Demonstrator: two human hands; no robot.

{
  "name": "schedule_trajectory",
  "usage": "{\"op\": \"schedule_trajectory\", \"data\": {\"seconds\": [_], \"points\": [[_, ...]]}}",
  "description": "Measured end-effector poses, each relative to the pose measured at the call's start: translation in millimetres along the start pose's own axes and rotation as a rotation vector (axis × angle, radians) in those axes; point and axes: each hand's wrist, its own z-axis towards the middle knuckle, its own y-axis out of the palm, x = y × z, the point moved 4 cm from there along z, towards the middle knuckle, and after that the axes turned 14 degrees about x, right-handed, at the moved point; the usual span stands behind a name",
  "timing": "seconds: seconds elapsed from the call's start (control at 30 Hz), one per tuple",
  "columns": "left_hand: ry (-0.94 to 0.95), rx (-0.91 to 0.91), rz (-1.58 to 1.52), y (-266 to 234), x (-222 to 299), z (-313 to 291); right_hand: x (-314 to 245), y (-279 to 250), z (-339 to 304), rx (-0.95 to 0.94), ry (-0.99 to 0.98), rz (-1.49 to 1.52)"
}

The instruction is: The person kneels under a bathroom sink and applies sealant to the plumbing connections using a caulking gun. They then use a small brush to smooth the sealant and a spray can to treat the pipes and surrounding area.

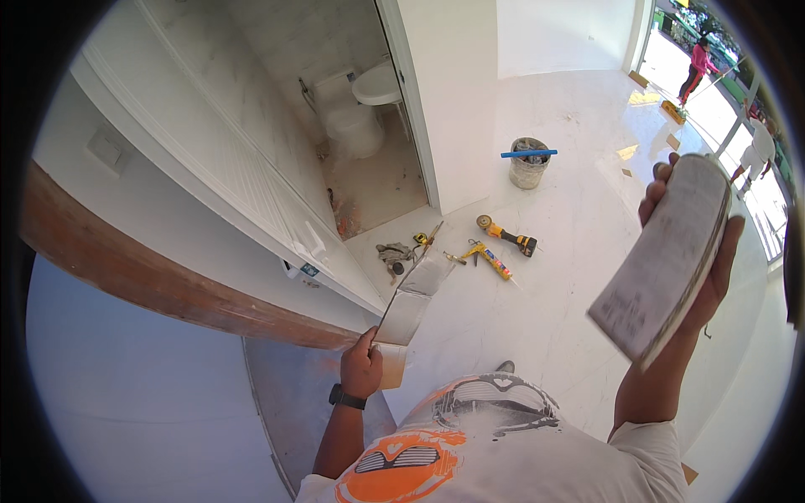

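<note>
My right hand (723, 267) is raised at the right, fingers wrapped around the edges of a flat grey-white slab (662, 256). The slab looks like a cut tile piece, with faint marks on its face and one end rounded. At the lower middle my left hand (360, 366) grips the edge of a long strip (404, 317). The strip is silvery grey in its upper sections and tan like cardboard at its lower end. Past its far end lie a yellow caulking gun (488, 258) and a yellow-and-black cordless angle grinder (506, 235).
A dirty bucket (527, 172) with a blue bar across it stands on the white floor (545, 310). A tape measure (420, 239) and a rag (394, 252) lie beside a white door (251, 193). A toilet (352, 126) shows through the doorway. Two people (698, 71) are at the far right.
</note>
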Motion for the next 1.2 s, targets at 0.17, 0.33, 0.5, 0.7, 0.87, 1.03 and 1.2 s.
{"op": "schedule_trajectory", "data": {"seconds": [0.17,0.33,0.5,0.7,0.87,1.03,1.2], "points": [[-0.083,-0.039,0.042,42,27,28,-28,-92,70,0.481,-0.167,-0.372],[-0.1,0.023,0.11,78,46,56,-15,-138,91,0.053,-0.045,-0.168],[-0.293,-0.076,0.176,120,38,88,31,-165,147,-0.165,0.118,-0.097],[-0.147,-0.022,0.061,227,-4,167,110,-244,257,0.131,0.176,-0.344],[-0.352,-0.213,0.018,339,-54,235,173,-316,339,0.708,0.239,-0.578],[-0.417,-0.297,-0.036,424,-83,282,247,-384,326,0.27,0.645,-0.549],[-0.514,-0.294,-0.023,538,-103,283,309,-574,361,0.261,0.564,-1.245]]}}
